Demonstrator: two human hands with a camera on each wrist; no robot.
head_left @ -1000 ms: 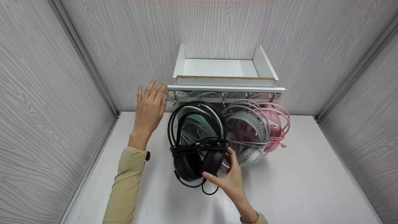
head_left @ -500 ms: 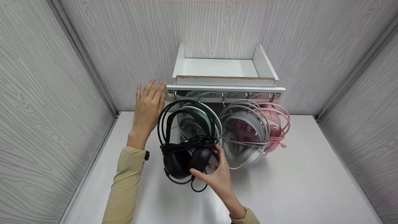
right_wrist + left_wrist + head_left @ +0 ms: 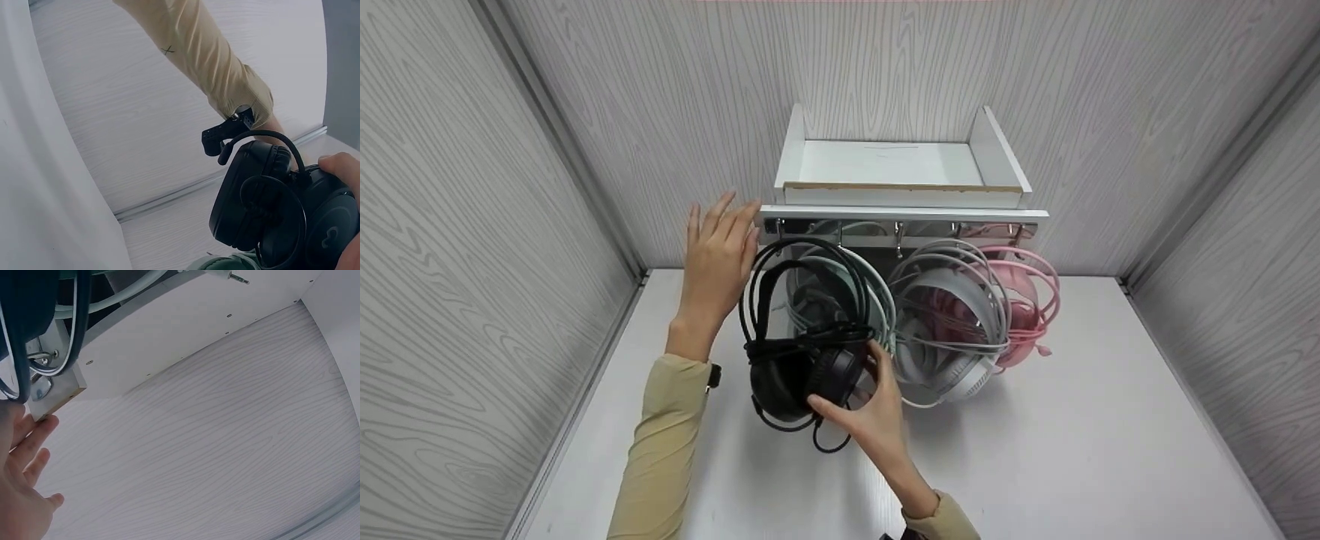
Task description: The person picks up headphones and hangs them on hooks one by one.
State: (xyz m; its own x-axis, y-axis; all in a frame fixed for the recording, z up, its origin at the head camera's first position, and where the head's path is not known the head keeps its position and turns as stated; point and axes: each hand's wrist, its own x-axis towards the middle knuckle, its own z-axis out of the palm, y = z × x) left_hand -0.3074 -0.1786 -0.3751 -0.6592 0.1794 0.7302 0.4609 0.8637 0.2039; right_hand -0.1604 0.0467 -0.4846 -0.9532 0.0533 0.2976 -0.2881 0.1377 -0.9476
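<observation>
My right hand (image 3: 879,420) grips one ear cup of a black headset (image 3: 781,384), thumb in front and fingers behind. The cable is bundled across that headset, and its headband loops stand at the leftmost hook (image 3: 40,357). A boom microphone (image 3: 259,135) shows in the right wrist view. With fairly straight fingers, my left hand (image 3: 715,262) touches the left end of the hook rail (image 3: 877,214). Partly hidden behind the black headset is a mint-green headset (image 3: 882,292). Whether the black loops bear on the hook is unclear from the head view.
To the right hang a grey-white headset (image 3: 956,300) and a pink headset (image 3: 1024,300), both with coiled cables. A white open-topped shelf (image 3: 892,169) sits above the rail. White table surface (image 3: 1080,450) lies below, with wood-grain panels (image 3: 1110,112) on the sides and back.
The black headset has moved left with my right hand gripping it, from in front of the mint-green headset toward the leftmost hook. My left hand has stayed almost still at the rail's end.
</observation>
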